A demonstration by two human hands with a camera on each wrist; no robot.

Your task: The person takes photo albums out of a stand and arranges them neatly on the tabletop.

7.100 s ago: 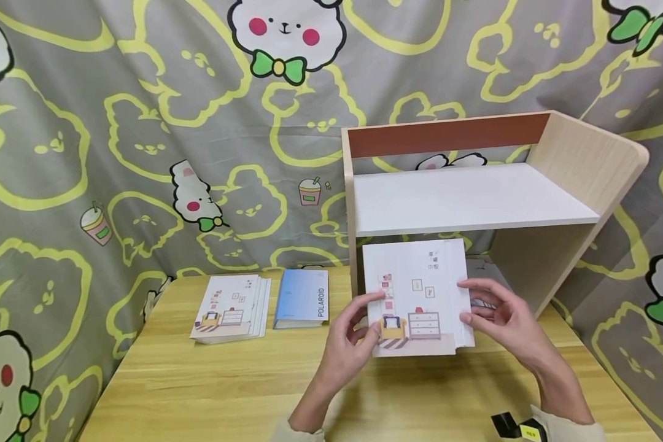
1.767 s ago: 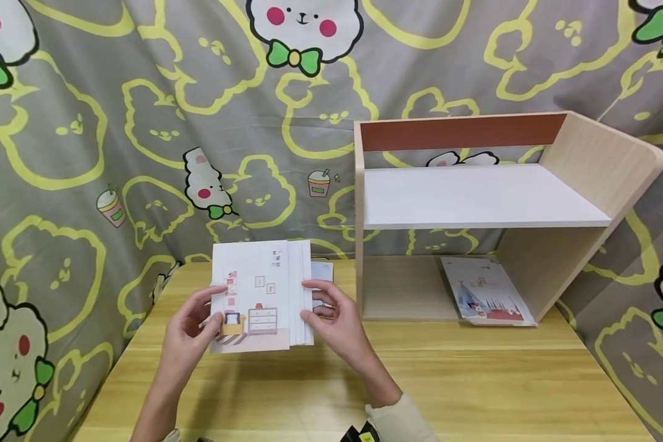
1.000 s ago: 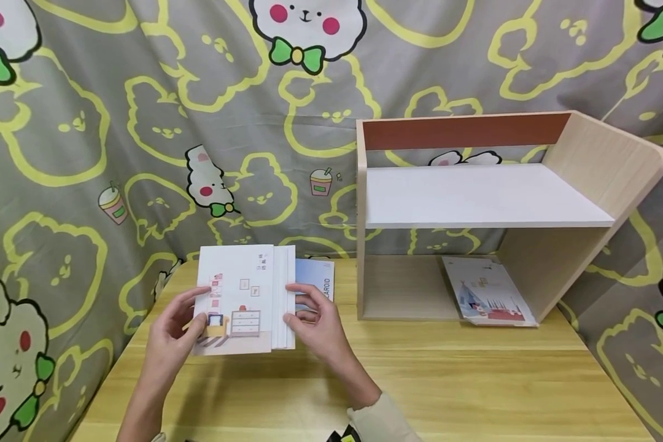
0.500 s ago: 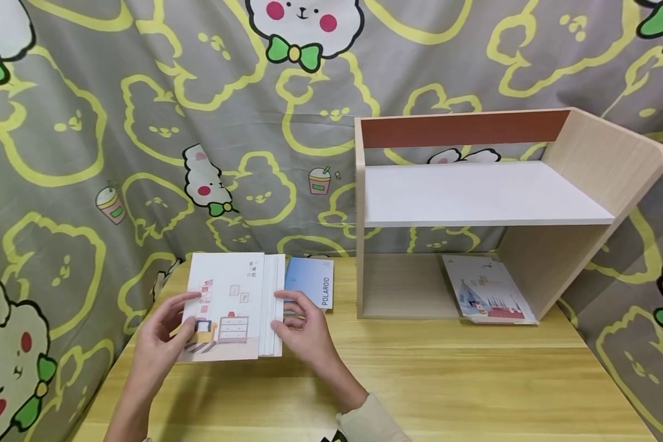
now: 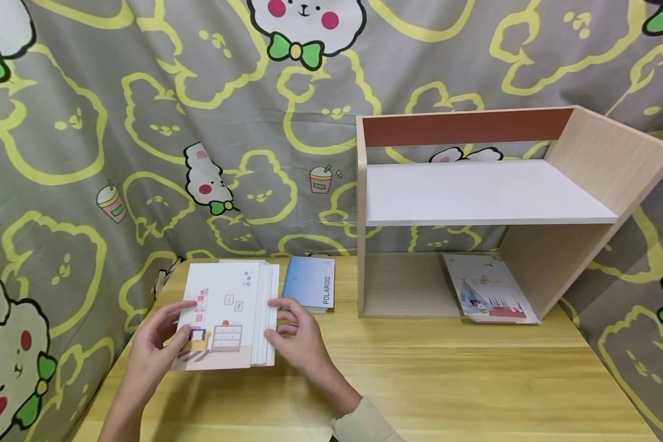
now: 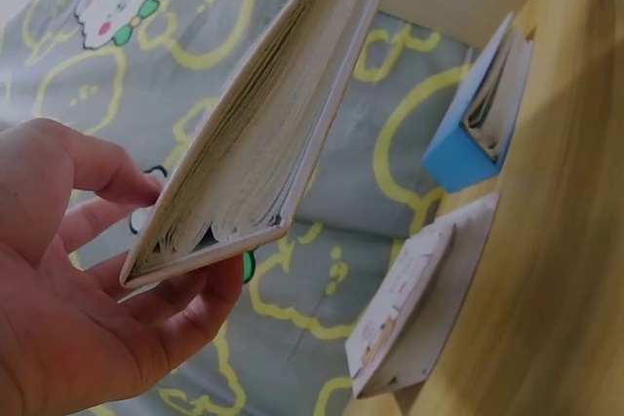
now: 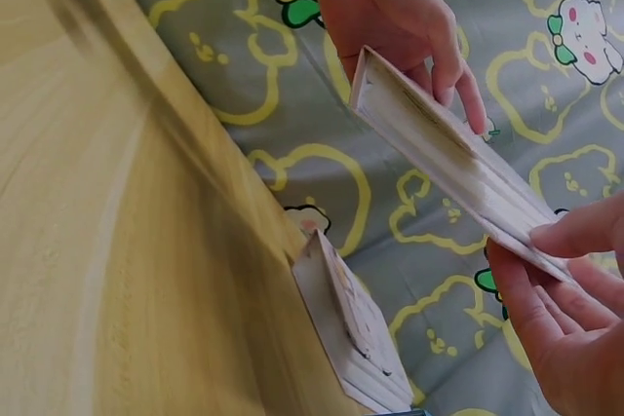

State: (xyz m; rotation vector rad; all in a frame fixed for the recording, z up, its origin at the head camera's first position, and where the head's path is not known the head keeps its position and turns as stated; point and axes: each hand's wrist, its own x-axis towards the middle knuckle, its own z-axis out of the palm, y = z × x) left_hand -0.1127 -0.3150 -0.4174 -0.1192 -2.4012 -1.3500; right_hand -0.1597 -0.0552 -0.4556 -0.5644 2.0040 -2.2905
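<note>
A person with light sleeves holds a white album (image 5: 215,319) in both hands, raised above the left part of a wooden worktop (image 5: 420,380) and tilted so the cover faces up toward the wearer. The cover shows a drawn room: a yellow armchair, a chest of drawers and two small framed pictures. The left hand (image 5: 157,344) pinches the album's left edge between thumb and fingers. The right hand (image 5: 298,341) pinches the opposite edge in the same way, where the ends of the pages and the back cover stick out past the front.

Beneath and behind it, mostly hidden from above, a second white album (image 6: 414,299) lies on the worktop, apart from the held one. Just to the right of that is a blue album (image 5: 308,282) lettered POLAROID.

Farther right stands a pale wood shelf unit (image 5: 488,191) with a white middle board. In its lower compartment, near the right wall, lies an album with a tent drawing (image 5: 492,288). Behind everything hangs a grey curtain (image 5: 226,123) printed with yellow outlines and white rabbits.
</note>
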